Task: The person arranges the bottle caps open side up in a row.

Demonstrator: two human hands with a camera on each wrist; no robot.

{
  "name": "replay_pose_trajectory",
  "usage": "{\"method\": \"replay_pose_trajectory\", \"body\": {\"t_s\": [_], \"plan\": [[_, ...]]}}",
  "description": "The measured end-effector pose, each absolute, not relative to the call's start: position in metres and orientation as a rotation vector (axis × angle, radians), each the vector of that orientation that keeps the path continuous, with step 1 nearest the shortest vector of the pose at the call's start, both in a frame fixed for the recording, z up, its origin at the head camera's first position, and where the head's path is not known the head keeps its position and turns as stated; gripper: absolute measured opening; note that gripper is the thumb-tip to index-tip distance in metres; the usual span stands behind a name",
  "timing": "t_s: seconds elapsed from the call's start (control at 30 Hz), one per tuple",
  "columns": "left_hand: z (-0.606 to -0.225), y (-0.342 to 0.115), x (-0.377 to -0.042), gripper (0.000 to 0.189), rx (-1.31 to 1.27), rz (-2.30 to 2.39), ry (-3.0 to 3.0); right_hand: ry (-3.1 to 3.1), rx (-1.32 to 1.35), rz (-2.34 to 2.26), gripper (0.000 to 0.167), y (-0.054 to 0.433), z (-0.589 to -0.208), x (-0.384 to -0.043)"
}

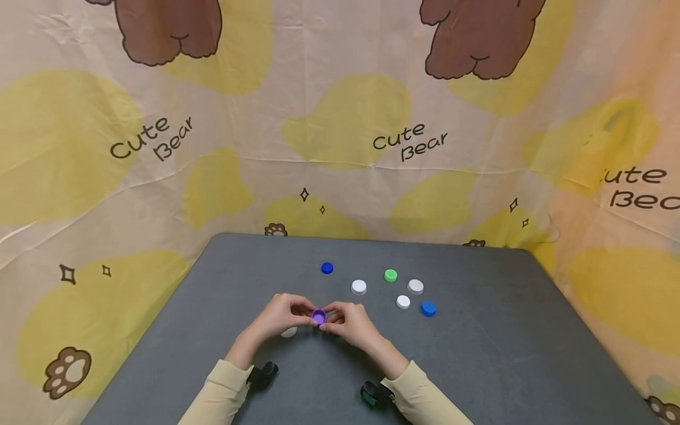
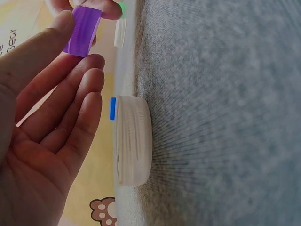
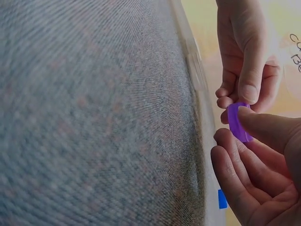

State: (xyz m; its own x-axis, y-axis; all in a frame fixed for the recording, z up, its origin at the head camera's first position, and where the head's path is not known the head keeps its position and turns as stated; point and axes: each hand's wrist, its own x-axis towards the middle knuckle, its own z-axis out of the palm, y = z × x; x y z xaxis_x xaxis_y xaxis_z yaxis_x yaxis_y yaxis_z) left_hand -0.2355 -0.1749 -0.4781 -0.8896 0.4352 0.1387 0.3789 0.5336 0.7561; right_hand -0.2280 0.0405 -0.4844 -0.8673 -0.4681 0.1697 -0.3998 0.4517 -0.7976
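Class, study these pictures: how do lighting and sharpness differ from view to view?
Head view: backdrop lettering crisp, light turning warmer toward the right edge; purple cap small but distinct. Left wrist view: left hand shaded against a brighter backdrop, tabletop texture soft and smeared. Right wrist view: backdrop pale and washed out at upper right, right hand darker, tabletop texture blurred.

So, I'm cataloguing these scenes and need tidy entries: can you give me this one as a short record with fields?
left hand: pinches the purple cap
right hand: pinches the same cap from the opposite side
purple cap: held above the gray table, hollow side toward the head camera
by left hand: pale cap on the table
farther out: dark blue cap, green cap, brighter blue cap, three white caps
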Motion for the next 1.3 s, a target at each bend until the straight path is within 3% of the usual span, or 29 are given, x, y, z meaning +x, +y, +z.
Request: {"method": "replay_pose_trajectory", "body": {"t_s": [1.3], "plan": [[-0.479,-0.1753,-0.2379,0.022,0.798,1.246,2.605,2.654,-0.827,-1.297,0.027,0.0387,-0.4841,-0.23]]}}
